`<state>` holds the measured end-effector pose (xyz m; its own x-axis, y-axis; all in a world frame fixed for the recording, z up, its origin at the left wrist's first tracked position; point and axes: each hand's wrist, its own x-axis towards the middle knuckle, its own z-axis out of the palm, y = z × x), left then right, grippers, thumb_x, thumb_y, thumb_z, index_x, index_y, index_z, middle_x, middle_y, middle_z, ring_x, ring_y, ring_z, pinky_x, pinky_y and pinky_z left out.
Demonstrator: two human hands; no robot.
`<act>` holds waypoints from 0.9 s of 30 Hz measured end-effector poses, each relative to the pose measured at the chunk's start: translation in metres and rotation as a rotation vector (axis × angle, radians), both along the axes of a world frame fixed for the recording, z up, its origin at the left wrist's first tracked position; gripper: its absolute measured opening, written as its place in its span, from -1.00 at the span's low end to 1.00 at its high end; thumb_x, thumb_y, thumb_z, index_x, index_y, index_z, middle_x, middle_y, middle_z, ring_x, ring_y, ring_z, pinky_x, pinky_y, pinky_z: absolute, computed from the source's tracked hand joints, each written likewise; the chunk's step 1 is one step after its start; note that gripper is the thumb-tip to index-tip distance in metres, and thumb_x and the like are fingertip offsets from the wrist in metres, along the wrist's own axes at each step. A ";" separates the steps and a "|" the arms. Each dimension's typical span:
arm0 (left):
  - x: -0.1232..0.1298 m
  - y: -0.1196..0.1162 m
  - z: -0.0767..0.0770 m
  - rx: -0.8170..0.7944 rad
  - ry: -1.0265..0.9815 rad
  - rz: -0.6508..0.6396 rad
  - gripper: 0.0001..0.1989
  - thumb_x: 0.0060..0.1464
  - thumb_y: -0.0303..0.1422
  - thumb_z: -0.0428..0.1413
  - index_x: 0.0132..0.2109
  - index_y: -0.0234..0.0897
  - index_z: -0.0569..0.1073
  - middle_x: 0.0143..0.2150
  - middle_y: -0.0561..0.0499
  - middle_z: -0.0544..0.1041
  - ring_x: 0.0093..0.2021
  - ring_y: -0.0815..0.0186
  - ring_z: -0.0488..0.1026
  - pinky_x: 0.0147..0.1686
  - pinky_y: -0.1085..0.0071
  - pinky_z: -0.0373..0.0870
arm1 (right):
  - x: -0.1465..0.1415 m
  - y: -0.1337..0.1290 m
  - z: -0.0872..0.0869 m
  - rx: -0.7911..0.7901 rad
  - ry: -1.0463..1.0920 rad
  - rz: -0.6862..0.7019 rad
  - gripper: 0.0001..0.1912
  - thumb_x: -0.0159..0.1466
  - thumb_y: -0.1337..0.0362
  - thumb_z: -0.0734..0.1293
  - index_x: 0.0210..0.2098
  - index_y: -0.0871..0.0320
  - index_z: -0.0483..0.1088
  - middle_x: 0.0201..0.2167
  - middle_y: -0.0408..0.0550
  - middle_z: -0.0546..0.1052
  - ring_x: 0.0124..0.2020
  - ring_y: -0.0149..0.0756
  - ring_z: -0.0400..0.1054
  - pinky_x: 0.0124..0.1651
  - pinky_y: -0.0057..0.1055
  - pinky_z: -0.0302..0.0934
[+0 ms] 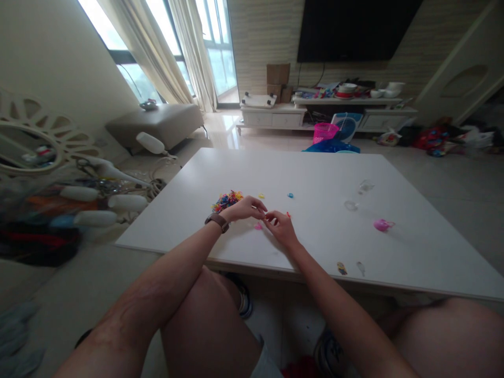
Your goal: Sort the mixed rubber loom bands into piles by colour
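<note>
Fingers [273, 215] near pink piece [258, 227], any lettering unreadable

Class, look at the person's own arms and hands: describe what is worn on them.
The left hand and right hand are ungloved, and no sleeves show on either forearm. The left wrist wears a broad brown band, perhaps a watch; the right wrist is bare. Any rings are too small to tell.

Two hands [280, 228], one watch [218, 221], one table [318, 178], one multicoloured pile [227, 200], one pink basket [324, 129], one television [354, 31]
</note>
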<state>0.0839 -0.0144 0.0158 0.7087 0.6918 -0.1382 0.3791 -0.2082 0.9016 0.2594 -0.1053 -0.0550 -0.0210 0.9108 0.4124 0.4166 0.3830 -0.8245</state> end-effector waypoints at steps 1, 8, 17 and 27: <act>0.000 0.000 0.000 0.004 -0.002 -0.004 -0.73 -0.10 -0.36 0.30 -0.20 -0.39 0.63 -0.29 -0.10 0.64 -0.27 0.27 0.55 -0.25 0.40 0.44 | 0.000 0.000 0.000 0.002 0.007 0.002 -0.86 0.27 0.18 0.36 -0.25 0.12 0.49 -0.33 -0.08 0.56 -0.36 -0.32 0.39 -0.31 -0.41 0.24; -0.001 -0.002 -0.001 -0.021 0.015 -0.032 -0.68 -0.11 -0.35 0.31 -0.16 -0.39 0.62 -0.32 -0.08 0.64 -0.29 0.27 0.55 -0.25 0.40 0.43 | -0.001 -0.001 0.001 0.046 0.017 0.016 -0.90 0.27 0.27 0.33 -0.31 0.12 0.50 -0.37 -0.12 0.56 -0.43 -0.36 0.36 -0.34 -0.41 0.23; -0.006 0.000 -0.006 -0.093 0.013 -0.018 -0.68 -0.12 -0.37 0.31 -0.15 -0.39 0.61 -0.31 -0.11 0.65 -0.31 0.28 0.58 -0.27 0.42 0.46 | 0.002 -0.006 0.009 0.098 0.015 -0.146 -0.94 0.25 0.30 0.30 -0.36 0.12 0.39 -0.38 -0.10 0.49 -0.36 -0.32 0.36 -0.32 -0.40 0.24; -0.010 0.013 -0.029 -0.033 0.111 -0.050 -0.74 -0.10 -0.39 0.28 -0.20 -0.40 0.61 -0.37 -0.11 0.64 -0.39 0.27 0.58 -0.38 0.42 0.48 | 0.001 -0.005 0.011 0.086 0.008 -0.159 -0.95 0.23 0.32 0.29 -0.37 0.12 0.38 -0.38 -0.11 0.47 -0.33 -0.31 0.35 -0.33 -0.40 0.21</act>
